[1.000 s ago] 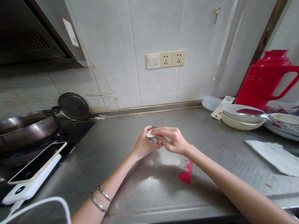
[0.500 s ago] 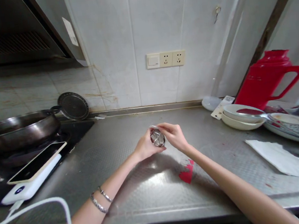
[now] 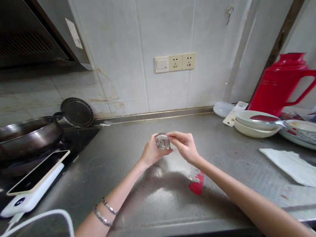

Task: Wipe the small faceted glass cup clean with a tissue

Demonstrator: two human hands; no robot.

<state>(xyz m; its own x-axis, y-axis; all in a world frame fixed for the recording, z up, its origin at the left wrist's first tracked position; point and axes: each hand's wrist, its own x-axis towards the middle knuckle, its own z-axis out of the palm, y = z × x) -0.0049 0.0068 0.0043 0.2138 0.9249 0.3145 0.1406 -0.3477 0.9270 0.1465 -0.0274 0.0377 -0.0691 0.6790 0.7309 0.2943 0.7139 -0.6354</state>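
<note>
One shiny cup (image 3: pixel 163 142) fills curled left fingers (image 3: pixel 162 153); right fingers (image 3: pixel 178 135) pinch its rim.

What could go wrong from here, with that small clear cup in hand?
The small, round, clear-looking cup might slip from the left hand onto the grey steel counter.

The left forearm could snag the looped white cable, perhaps tugging the white power bank.

The black-screened phone on that bank might suffer if the black stovetop gets hot.
</note>
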